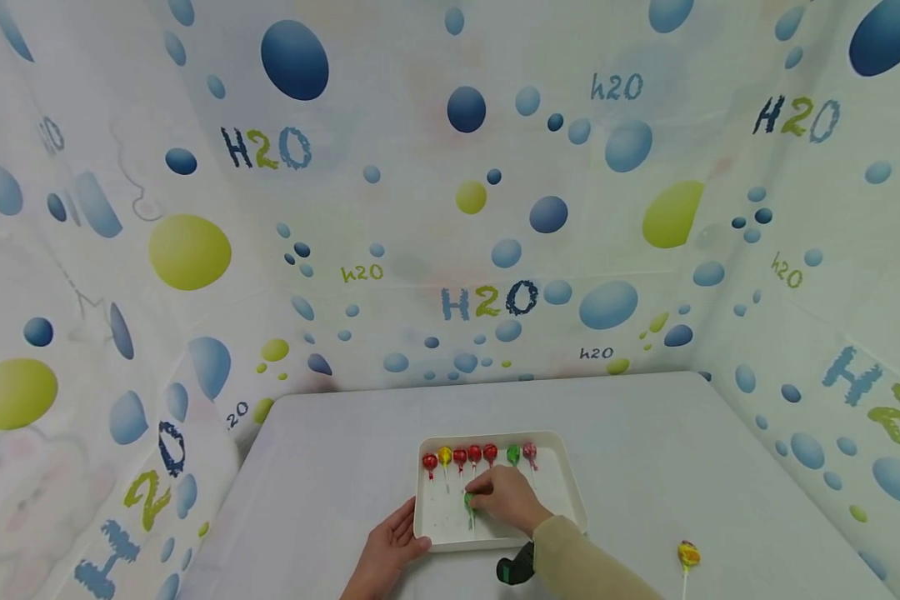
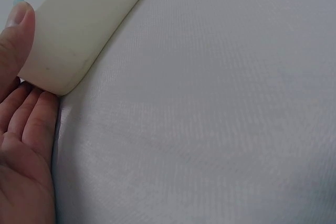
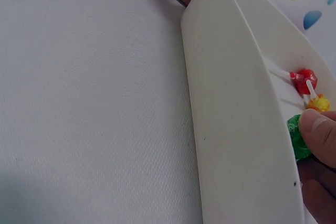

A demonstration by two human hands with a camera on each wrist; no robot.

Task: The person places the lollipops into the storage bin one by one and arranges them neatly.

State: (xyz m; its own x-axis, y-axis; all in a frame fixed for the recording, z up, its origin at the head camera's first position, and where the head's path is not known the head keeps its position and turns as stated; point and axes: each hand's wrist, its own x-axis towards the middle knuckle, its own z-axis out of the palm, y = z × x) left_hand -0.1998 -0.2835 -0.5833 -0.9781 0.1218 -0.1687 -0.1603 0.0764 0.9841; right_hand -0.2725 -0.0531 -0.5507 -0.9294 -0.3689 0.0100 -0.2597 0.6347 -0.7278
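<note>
A white rectangular tray (image 1: 438,521) lies on the table with a row of wrapped lollipops along its far side: several red ones (image 1: 475,453), a yellow one (image 1: 445,456), a green one (image 1: 513,454) and a pink one (image 1: 529,452). Over the tray's middle, my right hand (image 1: 508,498) pinches another green lollipop (image 3: 297,139) by its wrapped head, its stick towards me. My left hand (image 1: 390,542) holds the tray's near left corner, thumb at the front wall (image 2: 73,40) and fingers at the side.
On the white-covered table (image 1: 330,467), a yellow-and-red lollipop (image 1: 687,553) lies right of the tray, stick towards me. A black wrist device (image 1: 515,567) shows below my right wrist. Printed cloth walls (image 1: 390,208) with bubbles enclose the table behind and at both sides.
</note>
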